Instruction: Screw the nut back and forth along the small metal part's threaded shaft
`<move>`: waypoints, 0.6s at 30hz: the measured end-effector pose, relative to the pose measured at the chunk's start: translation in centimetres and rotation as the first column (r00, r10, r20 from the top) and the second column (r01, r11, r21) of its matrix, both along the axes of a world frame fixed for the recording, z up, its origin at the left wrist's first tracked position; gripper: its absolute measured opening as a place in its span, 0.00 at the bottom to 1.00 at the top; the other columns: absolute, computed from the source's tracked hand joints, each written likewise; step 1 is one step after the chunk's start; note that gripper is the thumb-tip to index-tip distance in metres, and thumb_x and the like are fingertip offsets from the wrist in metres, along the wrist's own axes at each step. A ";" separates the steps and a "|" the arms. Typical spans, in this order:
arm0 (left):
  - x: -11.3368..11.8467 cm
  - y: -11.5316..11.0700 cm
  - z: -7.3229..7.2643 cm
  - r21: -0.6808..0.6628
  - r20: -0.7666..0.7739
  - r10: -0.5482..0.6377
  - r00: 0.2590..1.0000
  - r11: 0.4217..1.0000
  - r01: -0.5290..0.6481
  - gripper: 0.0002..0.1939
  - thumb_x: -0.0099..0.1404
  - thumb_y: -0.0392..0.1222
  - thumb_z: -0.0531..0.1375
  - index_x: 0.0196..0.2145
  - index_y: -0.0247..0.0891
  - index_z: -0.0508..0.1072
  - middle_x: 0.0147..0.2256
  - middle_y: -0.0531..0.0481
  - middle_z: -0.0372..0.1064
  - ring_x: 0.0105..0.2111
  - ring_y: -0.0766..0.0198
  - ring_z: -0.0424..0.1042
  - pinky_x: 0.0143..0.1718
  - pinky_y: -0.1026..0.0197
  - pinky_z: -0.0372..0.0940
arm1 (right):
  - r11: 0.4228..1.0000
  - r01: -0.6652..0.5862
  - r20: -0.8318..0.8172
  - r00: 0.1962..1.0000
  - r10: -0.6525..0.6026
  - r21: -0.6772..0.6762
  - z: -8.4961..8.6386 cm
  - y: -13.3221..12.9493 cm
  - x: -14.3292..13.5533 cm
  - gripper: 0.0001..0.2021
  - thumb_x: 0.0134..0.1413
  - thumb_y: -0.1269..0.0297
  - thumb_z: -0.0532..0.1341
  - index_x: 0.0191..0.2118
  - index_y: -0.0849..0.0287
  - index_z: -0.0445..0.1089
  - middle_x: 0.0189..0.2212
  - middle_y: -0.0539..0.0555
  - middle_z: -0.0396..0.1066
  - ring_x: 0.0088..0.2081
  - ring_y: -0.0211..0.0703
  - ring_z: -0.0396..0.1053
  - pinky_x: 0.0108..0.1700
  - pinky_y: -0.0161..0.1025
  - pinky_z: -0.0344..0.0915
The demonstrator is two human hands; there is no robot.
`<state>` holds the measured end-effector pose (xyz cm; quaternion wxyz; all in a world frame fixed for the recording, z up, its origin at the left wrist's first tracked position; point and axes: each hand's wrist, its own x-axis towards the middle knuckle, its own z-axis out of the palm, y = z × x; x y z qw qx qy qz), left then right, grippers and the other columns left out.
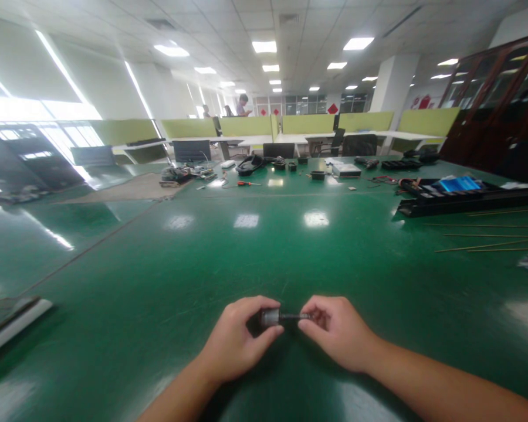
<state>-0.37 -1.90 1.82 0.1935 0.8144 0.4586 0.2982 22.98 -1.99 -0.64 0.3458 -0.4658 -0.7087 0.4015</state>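
Observation:
Near the front of the green table (264,258), my left hand (242,337) curls its thumb and fingers around a short silver-grey cylinder (271,317). A thin dark shaft (290,316) runs from the cylinder toward the right, lying level. The far end of this shaft is pinched between the thumb and fingers of my right hand (338,331). Both hands are just above the tabletop, a small gap apart. The fingertips of my right hand partly hide the shaft's end.
A red screwdriver (245,183), a white box (346,170) and several dark parts lie toward the table's far edge. A black tray (470,202) and thin rods (493,235) are at the right. A white-edged panel (15,328) is at the left. People are in the background.

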 end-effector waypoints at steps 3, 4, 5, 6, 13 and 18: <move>0.0 0.0 0.0 -0.010 0.003 -0.002 1.000 1.000 0.002 0.12 0.61 0.44 0.65 0.43 0.43 0.76 0.37 0.51 0.78 0.36 0.58 0.76 0.40 0.58 0.68 | 1.000 -0.004 -0.003 1.000 0.004 -0.002 0.0 0.0 0.0 0.05 0.55 0.65 0.64 0.32 0.60 0.74 0.23 0.49 0.71 0.25 0.37 0.66 0.28 0.32 0.59; -0.1 0.0 0.0 -0.013 0.003 -0.003 1.000 1.000 0.003 0.11 0.61 0.43 0.65 0.42 0.43 0.76 0.37 0.51 0.77 0.36 0.58 0.76 0.40 0.58 0.68 | 1.000 -0.004 -0.006 1.000 0.004 -0.003 0.0 0.0 0.0 0.05 0.56 0.65 0.63 0.32 0.60 0.74 0.23 0.49 0.71 0.25 0.37 0.66 0.28 0.32 0.58; -0.1 0.0 0.0 -0.018 0.004 -0.004 1.000 1.000 0.004 0.11 0.61 0.43 0.65 0.42 0.42 0.77 0.36 0.51 0.77 0.36 0.59 0.76 0.40 0.59 0.67 | 1.000 -0.004 -0.008 1.000 0.004 -0.003 0.1 0.0 0.0 0.05 0.56 0.65 0.63 0.32 0.60 0.74 0.23 0.49 0.71 0.25 0.37 0.65 0.28 0.32 0.58; -0.1 0.0 0.0 -0.020 0.005 -0.004 1.000 1.000 0.004 0.11 0.61 0.43 0.65 0.42 0.42 0.77 0.36 0.51 0.78 0.36 0.59 0.76 0.40 0.59 0.67 | 1.000 -0.002 -0.010 1.000 0.002 -0.002 0.1 0.0 0.0 0.05 0.56 0.65 0.63 0.33 0.60 0.74 0.23 0.49 0.71 0.25 0.37 0.65 0.28 0.32 0.58; -0.2 0.2 0.0 -0.002 0.008 -0.005 1.000 1.000 0.005 0.12 0.60 0.42 0.65 0.43 0.43 0.77 0.38 0.51 0.78 0.37 0.59 0.77 0.41 0.59 0.68 | 1.000 0.008 -0.005 1.000 -0.008 0.010 0.2 0.0 0.0 0.05 0.55 0.65 0.63 0.32 0.60 0.74 0.23 0.49 0.71 0.24 0.37 0.65 0.28 0.33 0.58; -0.3 0.3 0.0 0.023 0.019 -0.001 1.000 1.000 0.001 0.12 0.60 0.42 0.65 0.43 0.43 0.77 0.38 0.51 0.78 0.37 0.59 0.77 0.41 0.59 0.69 | 1.000 0.017 -0.014 1.000 -0.017 0.018 0.1 -0.1 0.0 0.06 0.56 0.64 0.63 0.31 0.60 0.73 0.23 0.49 0.71 0.24 0.37 0.65 0.27 0.33 0.57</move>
